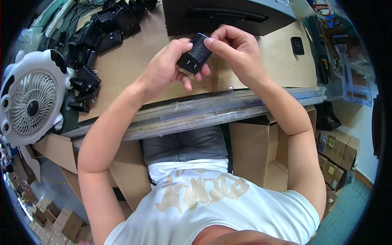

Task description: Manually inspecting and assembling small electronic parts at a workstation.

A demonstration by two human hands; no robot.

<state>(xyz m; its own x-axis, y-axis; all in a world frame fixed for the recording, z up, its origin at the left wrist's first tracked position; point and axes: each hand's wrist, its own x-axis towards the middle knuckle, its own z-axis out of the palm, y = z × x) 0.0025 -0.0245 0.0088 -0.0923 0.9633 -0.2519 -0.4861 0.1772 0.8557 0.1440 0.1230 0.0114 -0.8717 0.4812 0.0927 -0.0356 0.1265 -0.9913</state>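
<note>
Charger (195,55): black hard-plastic block, rounded corners, two metal prongs, greyish panel; held at 12 o'clock, above the worktop. Person's left hand (166,61) half closed, thumb and fingers gripping its left side. Right hand (241,51) pinches the upper right corner, thumb hiding part of it. Tan, smooth sheet (118,77) covers the worktop; wrinkled clear film (196,116) along the near edge. Brown cartons (339,149) stacked at 3 o'clock. Heaped black adapters (109,40) at 10, white fan (57,90) at 9, lone plug (297,46) at 2. Dark case (179,18) stands just beyond the hands.
</note>
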